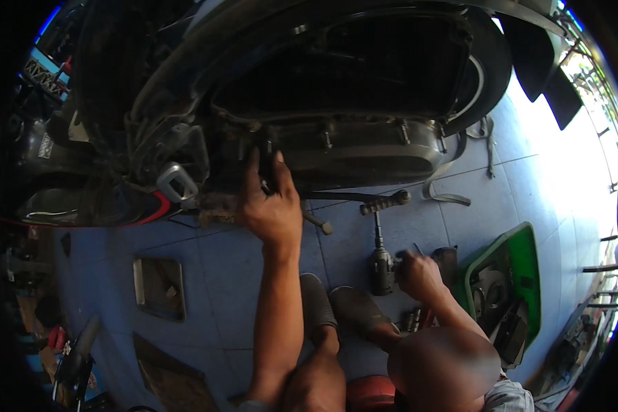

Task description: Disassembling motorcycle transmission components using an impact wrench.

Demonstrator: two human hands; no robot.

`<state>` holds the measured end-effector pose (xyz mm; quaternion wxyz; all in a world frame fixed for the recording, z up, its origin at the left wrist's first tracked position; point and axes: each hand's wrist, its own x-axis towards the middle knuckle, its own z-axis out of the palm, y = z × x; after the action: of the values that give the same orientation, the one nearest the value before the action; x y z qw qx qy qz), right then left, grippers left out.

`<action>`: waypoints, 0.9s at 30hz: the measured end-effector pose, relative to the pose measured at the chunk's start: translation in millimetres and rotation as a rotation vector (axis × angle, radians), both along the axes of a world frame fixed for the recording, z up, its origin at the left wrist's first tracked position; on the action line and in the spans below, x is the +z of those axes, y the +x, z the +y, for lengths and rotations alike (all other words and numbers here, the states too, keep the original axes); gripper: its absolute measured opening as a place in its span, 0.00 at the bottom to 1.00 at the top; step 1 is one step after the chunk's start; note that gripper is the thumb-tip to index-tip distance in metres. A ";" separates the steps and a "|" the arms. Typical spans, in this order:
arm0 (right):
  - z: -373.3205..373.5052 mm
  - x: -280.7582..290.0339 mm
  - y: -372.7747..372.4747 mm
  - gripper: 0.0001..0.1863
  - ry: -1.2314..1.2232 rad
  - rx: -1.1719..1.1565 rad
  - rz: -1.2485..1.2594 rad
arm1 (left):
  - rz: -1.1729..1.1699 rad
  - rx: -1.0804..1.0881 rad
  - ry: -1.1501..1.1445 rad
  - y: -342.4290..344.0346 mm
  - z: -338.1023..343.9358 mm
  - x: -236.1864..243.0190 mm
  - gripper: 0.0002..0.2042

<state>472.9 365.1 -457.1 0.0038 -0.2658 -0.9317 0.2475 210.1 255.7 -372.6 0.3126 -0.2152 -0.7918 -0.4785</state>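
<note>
A dark scooter [336, 75] fills the upper half, its engine case and rear wheel above me. My left hand [271, 202] reaches up and presses its fingers against the lower edge of the engine case [364, 147]. My right hand [419, 275] is low on the tiled floor, closed around a small thin tool; its tip shows above the knuckles. Just left of that hand a black power driver [382, 264] lies on the floor with its bit pointing up toward the kick-start lever [384, 201].
A green tray [522, 261] with dark parts sits at the right. A square metal pan [159, 288] lies on the blue floor tiles at the left. My two shoes [343, 309] rest below the hands. Straps [453, 185] hang by the rear wheel.
</note>
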 end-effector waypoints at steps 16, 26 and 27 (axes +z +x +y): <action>46.2 121.2 -97.4 0.11 0.249 -0.280 0.745 | -1.037 -1.247 1.419 17.2 -5.9 33.5 0.14; 114.9 83.1 -83.7 0.19 -1.101 -0.768 0.928 | -0.040 -0.113 -0.484 27.1 52.7 54.8 0.18; 114.9 77.1 -94.1 0.22 -0.631 -0.746 0.906 | -0.062 -0.077 -0.510 28.6 55.0 53.1 0.17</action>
<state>378.8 480.0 -380.0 0.4024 -0.4282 -0.5665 0.5778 238.8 310.8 -319.5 0.2050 -0.3024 -0.8873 -0.2814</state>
